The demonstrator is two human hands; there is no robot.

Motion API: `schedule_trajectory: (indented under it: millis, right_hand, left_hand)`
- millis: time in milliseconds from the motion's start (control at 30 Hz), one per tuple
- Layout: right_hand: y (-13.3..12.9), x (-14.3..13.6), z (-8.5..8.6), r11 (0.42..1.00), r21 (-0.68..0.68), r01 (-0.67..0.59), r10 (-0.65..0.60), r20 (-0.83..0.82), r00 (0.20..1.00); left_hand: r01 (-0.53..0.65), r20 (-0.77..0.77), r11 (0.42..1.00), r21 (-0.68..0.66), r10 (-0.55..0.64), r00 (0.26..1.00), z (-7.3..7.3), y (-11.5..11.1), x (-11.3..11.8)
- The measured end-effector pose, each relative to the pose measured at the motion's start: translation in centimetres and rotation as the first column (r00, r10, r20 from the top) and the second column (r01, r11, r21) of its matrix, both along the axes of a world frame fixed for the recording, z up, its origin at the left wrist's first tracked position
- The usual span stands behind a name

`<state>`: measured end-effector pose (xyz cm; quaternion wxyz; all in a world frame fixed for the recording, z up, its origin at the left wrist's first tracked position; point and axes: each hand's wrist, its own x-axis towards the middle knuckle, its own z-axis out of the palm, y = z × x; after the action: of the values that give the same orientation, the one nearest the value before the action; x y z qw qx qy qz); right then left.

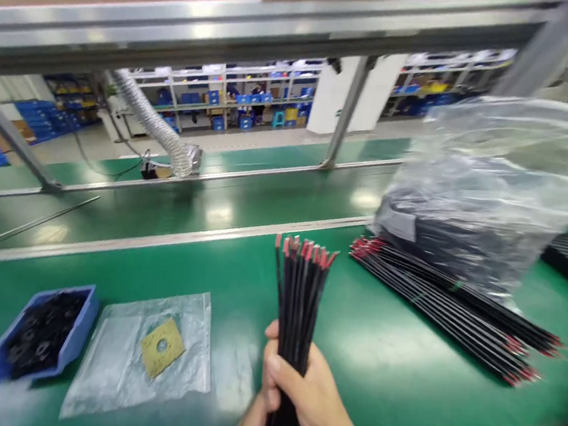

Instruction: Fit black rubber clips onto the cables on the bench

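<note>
A bundle of black wires (pixel 295 308) with red-tipped ends stands upright in front of me, its top ends slightly fanned out. My right hand (pixel 320 390) is wrapped around the middle of it, thumb across the front. Lower down, my left hand (pixel 252 421) closes on the same bundle from the left, partly cut off by the bottom edge of the picture. The lower ends of the wires are out of sight. More tied bundles of black wires (pixel 445 309) with red ends lie on the green bench to the right.
A large clear plastic bag (pixel 499 173) with dark contents stands behind the lying bundles. On the left are a blue bin (pixel 77 347) of black parts and a flat plastic bag (pixel 108 370) with a yellow square piece (pixel 152 354). A metal frame (pixel 346 112) rises behind the bench.
</note>
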<state>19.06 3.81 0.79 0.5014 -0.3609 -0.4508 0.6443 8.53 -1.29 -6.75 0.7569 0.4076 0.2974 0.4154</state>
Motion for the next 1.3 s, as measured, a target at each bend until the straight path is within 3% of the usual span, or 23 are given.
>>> schedule_trajectory:
  millis: [67,100,167,233,300,400,533,667,733,833,933,1067,1167,1300]
  right_hand:
    - [0.6,1.7,1.4,0.994,0.104,-0.027,-0.004,0.292,0.956]
    - [1.3,2.6,2.1,0.974,0.213,-0.077,-0.029,0.456,0.890]
    - [3.2,4.5,2.9,0.880,0.429,-0.205,-0.184,0.705,0.685]
    - [4.8,5.9,2.3,0.758,0.548,-0.353,-0.372,0.808,0.456]
    - [5.5,7.0,0.8,0.667,0.558,-0.493,-0.485,0.828,0.280]
    - [5.4,8.1,-1.7,0.632,0.520,-0.574,-0.525,0.833,0.177]
    - [4.7,9.2,-3.2,0.627,0.520,-0.580,-0.539,0.827,0.160]
    - [4.2,9.1,-4.0,0.607,0.549,-0.574,-0.546,0.813,0.201]
    - [4.0,9.0,-4.3,0.609,0.555,-0.566,-0.542,0.813,0.214]
    - [3.6,9.6,-4.2,0.634,0.535,-0.558,-0.515,0.831,0.212]
    - [3.2,11.8,-3.1,0.677,0.500,-0.540,-0.483,0.855,0.186]
    - [2.7,13.5,-1.1,0.723,0.492,-0.486,-0.482,0.862,0.156]
    - [2.9,11.4,-1.2,0.722,0.521,-0.455,-0.502,0.847,0.174]
    - [3.7,8.4,-2.7,0.692,0.531,-0.489,-0.484,0.844,0.232]
  left_hand:
    - [0.100,-0.033,0.995,0.020,-0.099,0.995,0.5,0.0,0.0]
    - [0.099,-0.053,0.994,0.037,-0.097,0.994,0.7,0.0,-0.2]
    - [0.011,-0.082,0.999,0.049,-0.007,0.997,1.2,0.0,-0.6]
    - [-0.059,-0.083,0.998,0.021,0.060,0.995,1.6,-0.2,-0.9]
    - [-0.061,-0.077,0.998,-0.002,0.061,0.995,1.8,-0.4,-1.1]
    - [-0.052,-0.120,0.995,0.082,0.062,0.991,2.7,-0.5,-1.2]
    - [-0.018,-0.373,0.942,0.335,0.150,0.916,5.0,-0.2,-1.7]
    - [0.179,-0.645,0.812,0.555,0.284,0.709,6.3,0.7,-1.6]
    - [0.278,-0.723,0.768,0.577,0.321,0.612,6.1,1.3,-1.1]
    - [0.328,-0.819,0.777,0.538,0.388,0.423,5.3,2.0,-0.2]
    - [0.352,-0.854,0.780,0.517,0.445,0.268,4.4,2.3,0.3]
    - [0.435,-0.826,0.709,0.555,0.529,0.191,3.7,2.3,0.3]
    - [0.467,-0.778,0.653,0.596,0.615,0.131,3.2,2.1,0.4]
    - [0.495,-0.738,0.612,0.617,0.669,0.092,2.6,1.9,0.3]
